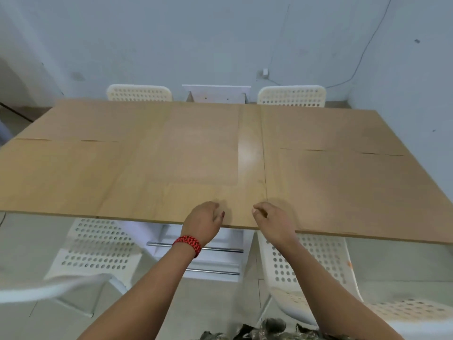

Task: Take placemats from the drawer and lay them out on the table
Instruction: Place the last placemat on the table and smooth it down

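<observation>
Several thin tan placemats lie flat on the wooden table (247, 153), nearly the same colour as it: one at the near left (61, 173), one in the middle (201, 148), one at the near right (343, 187). My left hand (203, 222), with a red woven band on its wrist, rests at the table's near edge with fingers curled loosely down. My right hand (272, 219) rests beside it, a palm's width away, thumb pointing left. Neither hand visibly holds anything. Below the table edge stands a white drawer unit (196, 263) with metal bar handles, partly hidden by my left forearm.
White perforated chairs stand at the near left (98, 244) and near right (323, 261), and two more at the far side (139, 93) (291, 95). A white shelf unit (217, 93) sits against the pale wall behind the table.
</observation>
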